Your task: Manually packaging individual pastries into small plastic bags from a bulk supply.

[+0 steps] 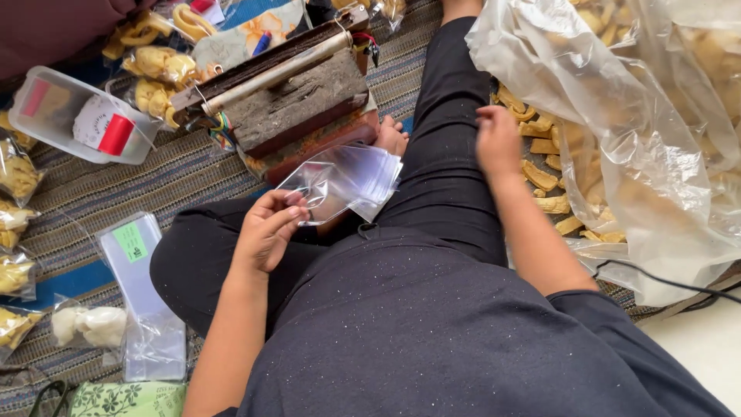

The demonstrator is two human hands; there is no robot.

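My left hand (268, 228) holds a small stack of empty clear plastic bags (343, 181) above my crossed legs in black trousers. My right hand (498, 139) reaches to the right, into the mouth of a big clear plastic sack (641, 154) full of yellow fried chips (540, 177). Its fingers are curled near the chips; whether they grip any is hidden.
A worn wooden heat sealer with a wire bar (285, 93) sits ahead of my knees on a striped woven mat (93, 185). Filled chip packets (158, 66) lie at the left and far left, beside a clear plastic box (77, 116), a flat pack of bags (147, 301) and a black cable (664, 282).
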